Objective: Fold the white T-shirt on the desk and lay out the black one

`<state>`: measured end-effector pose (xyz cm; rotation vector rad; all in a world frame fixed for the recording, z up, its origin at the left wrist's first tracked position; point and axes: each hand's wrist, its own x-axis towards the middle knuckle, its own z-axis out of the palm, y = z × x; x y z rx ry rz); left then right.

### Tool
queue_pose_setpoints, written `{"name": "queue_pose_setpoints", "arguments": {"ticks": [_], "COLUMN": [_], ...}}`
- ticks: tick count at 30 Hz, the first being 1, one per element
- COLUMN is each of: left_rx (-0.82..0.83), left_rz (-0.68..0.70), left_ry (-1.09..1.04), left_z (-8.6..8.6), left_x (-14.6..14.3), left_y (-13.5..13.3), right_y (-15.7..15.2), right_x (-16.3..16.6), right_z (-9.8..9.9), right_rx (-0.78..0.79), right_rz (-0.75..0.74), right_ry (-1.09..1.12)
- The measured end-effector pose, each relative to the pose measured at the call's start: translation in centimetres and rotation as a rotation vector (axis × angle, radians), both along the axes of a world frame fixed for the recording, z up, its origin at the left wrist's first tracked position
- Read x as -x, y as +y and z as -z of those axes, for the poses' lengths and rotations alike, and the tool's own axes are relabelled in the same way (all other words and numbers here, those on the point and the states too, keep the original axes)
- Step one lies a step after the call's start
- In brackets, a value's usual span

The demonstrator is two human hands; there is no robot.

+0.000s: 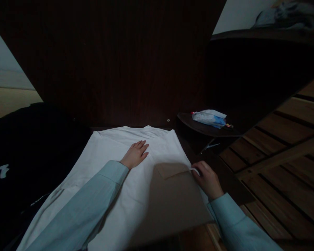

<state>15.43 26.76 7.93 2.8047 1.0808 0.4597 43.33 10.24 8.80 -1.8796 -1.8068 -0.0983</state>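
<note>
A white shirt [115,164] lies spread flat in front of me, collar end away from me. My left hand [135,153] rests flat on its upper middle, fingers stretched out and together. My right hand [206,178] is curled at the shirt's right edge, pinching the white fabric there beside a folded-in flap [172,170]. Both my arms are in light blue sleeves.
A dark garment with white lettering [21,164] lies to the left. A small dark round table [206,127] at the back right carries a white and blue packet [209,118]. Wooden slats [285,157] run along the right. A dark wooden wall stands behind.
</note>
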Motion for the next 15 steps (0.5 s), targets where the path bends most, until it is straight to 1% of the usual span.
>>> {"name": "queue_pose_setpoints", "arguments": {"ticks": [2,4,9,12,15], "left_rx": [-0.001,-0.003,-0.011,-0.021,-0.032], "left_rz": [0.002,0.000,-0.001,0.005,0.018], "left_ry": [-0.006,-0.008,-0.002,0.004,-0.011], "left_z": [0.0,0.0,-0.2,-0.2,0.0], "left_x": [0.0,0.0,0.0,0.0,0.0], "left_y": [0.0,0.0,0.0,-0.1,0.0], "right_y": [0.1,0.1,0.0,0.0,0.0], "right_x": [-0.3,-0.5,-0.9,-1.4,-2.2], "right_z": [0.3,0.5,0.7,0.6,0.7], "right_rx": [0.008,-0.001,-0.050,-0.025,0.034], "right_rz": [0.007,0.043,0.150,0.159,0.151], "right_ry": [0.054,0.099,0.125,0.169,0.321]}}
